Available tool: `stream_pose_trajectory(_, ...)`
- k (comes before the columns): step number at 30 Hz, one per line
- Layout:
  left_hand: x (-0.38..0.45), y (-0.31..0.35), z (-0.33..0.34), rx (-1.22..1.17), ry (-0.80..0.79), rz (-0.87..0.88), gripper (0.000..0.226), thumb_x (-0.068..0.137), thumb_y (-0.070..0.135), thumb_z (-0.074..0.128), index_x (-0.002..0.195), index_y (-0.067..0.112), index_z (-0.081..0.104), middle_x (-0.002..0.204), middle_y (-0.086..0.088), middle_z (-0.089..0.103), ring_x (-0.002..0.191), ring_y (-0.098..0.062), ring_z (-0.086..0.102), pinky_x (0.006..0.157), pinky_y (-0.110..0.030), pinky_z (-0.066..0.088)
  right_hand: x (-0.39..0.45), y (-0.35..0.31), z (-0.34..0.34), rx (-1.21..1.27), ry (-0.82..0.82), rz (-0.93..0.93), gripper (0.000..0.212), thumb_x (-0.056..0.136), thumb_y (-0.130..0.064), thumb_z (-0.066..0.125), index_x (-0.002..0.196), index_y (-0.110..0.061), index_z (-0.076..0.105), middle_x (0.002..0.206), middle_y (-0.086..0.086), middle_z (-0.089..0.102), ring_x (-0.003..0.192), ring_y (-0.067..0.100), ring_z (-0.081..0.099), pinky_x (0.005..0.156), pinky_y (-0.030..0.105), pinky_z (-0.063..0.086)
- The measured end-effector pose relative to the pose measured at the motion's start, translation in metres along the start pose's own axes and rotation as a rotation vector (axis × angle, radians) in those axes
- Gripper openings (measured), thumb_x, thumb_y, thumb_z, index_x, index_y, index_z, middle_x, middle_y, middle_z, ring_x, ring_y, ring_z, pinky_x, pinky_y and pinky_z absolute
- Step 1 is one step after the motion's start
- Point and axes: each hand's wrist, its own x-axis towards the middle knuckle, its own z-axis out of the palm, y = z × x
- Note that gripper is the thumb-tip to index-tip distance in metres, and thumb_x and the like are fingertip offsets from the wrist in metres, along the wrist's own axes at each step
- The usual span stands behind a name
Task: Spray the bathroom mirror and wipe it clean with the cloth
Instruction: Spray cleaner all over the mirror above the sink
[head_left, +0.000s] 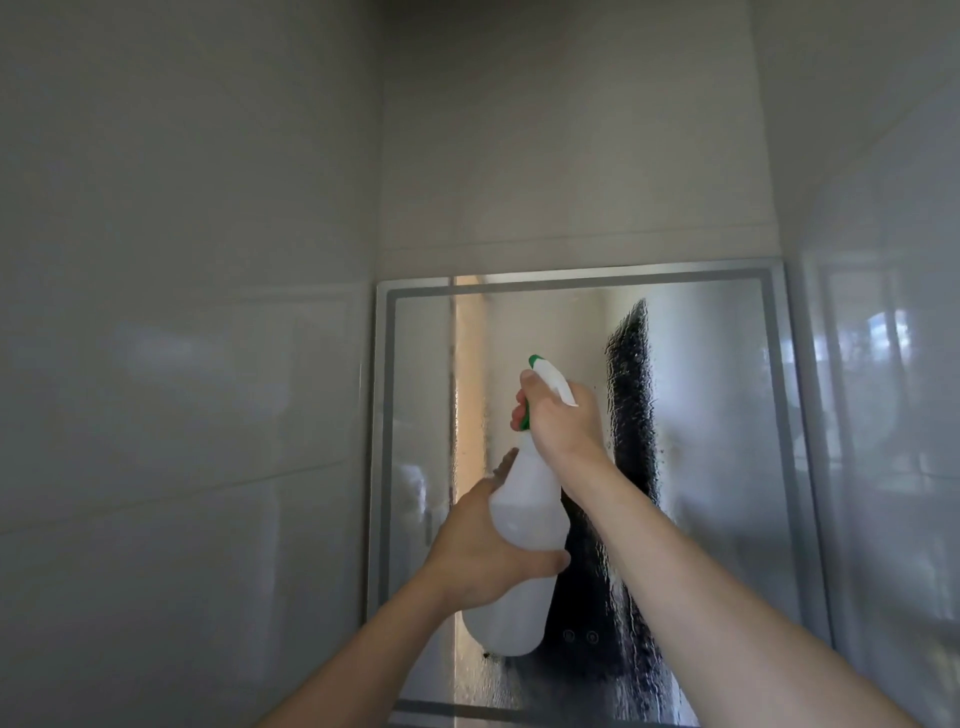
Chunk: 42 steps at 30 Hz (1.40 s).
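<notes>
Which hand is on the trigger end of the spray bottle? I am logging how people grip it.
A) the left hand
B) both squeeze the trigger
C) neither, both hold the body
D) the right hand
D: the right hand wraps the green-and-white spray head at the top of the spray bottle, while the left hand holds its body lower down, in front of the wet mirror.

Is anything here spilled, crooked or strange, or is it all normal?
Nothing looks damaged or askew. The mirror is covered in droplets and runs, but that fits the spraying: the right hand grips the trigger of the spray bottle while the left hand holds its body. No cloth is in view.
</notes>
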Motion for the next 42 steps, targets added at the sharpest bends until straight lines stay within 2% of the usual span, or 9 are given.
stream_pose_trajectory(5,0.009,0.008,-0.003,0.001,0.038,-0.005,0.061,0.054,0.039,0.096,0.099,0.036,0.054,0.099,0.012,0.069,0.091,-0.008,0.069,0.082,-0.035,0.061,0.007,-0.009,-0.003,-0.029,-0.080,0.018,0.036,0.081,-0.040,0.065,0.089,-0.005,0.068,0.078,0.009,0.072,0.074,0.018,0.061,0.080,0.039,0.051)
stream_pose_trajectory(11,0.005,0.004,0.000,0.015,0.027,0.006,0.066,0.052,0.047,0.095,0.103,0.036,0.054,0.099,0.013,0.069,0.092,-0.008,0.069,0.083,-0.038,0.062,0.012,-0.007,0.000,-0.040,-0.063,0.010,0.029,0.088,-0.034,0.058,0.071,-0.010,0.063,0.058,0.006,0.067,0.064,0.026,0.065,0.085,0.049,0.057)
stream_pose_trajectory(17,0.005,-0.005,-0.009,0.050,0.031,-0.016,0.070,0.048,0.057,0.093,0.105,0.034,0.058,0.097,0.012,0.069,0.090,-0.009,0.070,0.080,-0.042,0.063,0.015,0.002,0.000,0.153,-0.321,0.176,0.034,0.070,-0.040,0.078,0.096,-0.019,0.072,0.104,0.007,0.075,0.099,0.022,0.067,0.086,0.040,0.049)
stream_pose_trajectory(20,0.004,-0.013,-0.011,0.069,0.055,-0.033,0.081,0.043,0.065,0.090,0.110,0.032,0.057,0.099,0.011,0.069,0.089,-0.011,0.071,0.078,-0.045,0.063,0.015,0.007,0.010,0.148,-0.303,0.172,0.035,0.082,-0.038,0.076,0.096,-0.007,0.072,0.095,0.010,0.078,0.093,0.031,0.073,0.085,0.044,0.056)
stream_pose_trajectory(23,-0.001,-0.016,-0.012,0.078,0.090,-0.045,0.081,0.044,0.064,0.089,0.111,0.034,0.054,0.101,0.013,0.067,0.091,-0.010,0.069,0.079,-0.041,0.063,0.012,0.009,0.020,0.077,-0.237,0.143,0.028,0.090,-0.033,0.067,0.074,-0.009,0.065,0.070,0.011,0.071,0.072,0.029,0.064,0.069,0.038,0.052)
stream_pose_trajectory(25,-0.004,-0.018,-0.016,0.082,0.103,-0.057,0.079,0.044,0.064,0.088,0.109,0.034,0.054,0.101,0.013,0.067,0.092,-0.009,0.068,0.080,-0.041,0.063,0.010,0.010,0.026,0.055,-0.235,0.127,0.029,0.089,-0.031,0.064,0.067,-0.012,0.062,0.066,0.011,0.068,0.071,0.027,0.062,0.074,0.039,0.050)
stream_pose_trajectory(30,-0.006,-0.018,-0.031,0.139,0.151,-0.109,0.084,0.042,0.068,0.082,0.111,0.031,0.052,0.103,0.012,0.063,0.091,-0.009,0.065,0.078,-0.038,0.061,0.007,0.004,0.039,0.076,-0.307,0.121,0.024,0.090,-0.023,0.067,0.068,-0.015,0.070,0.081,0.008,0.075,0.081,0.021,0.065,0.083,0.041,0.054)
stream_pose_trajectory(37,-0.007,-0.021,-0.031,0.065,0.193,-0.111,0.081,0.042,0.064,0.084,0.109,0.031,0.054,0.101,0.011,0.066,0.089,-0.010,0.068,0.077,-0.042,0.063,0.011,-0.001,0.054,-0.010,-0.327,0.084,0.025,0.084,-0.014,0.060,0.060,-0.012,0.054,0.062,0.007,0.059,0.065,0.023,0.057,0.071,0.033,0.043)
stream_pose_trajectory(42,-0.007,-0.021,-0.035,0.086,0.231,-0.122,0.075,0.046,0.058,0.087,0.106,0.030,0.053,0.098,0.012,0.064,0.087,-0.007,0.066,0.075,-0.038,0.062,0.015,0.007,0.057,0.034,-0.378,0.085,0.009,0.076,-0.019,0.067,0.067,-0.021,0.069,0.084,0.007,0.074,0.089,0.025,0.070,0.079,0.038,0.050)
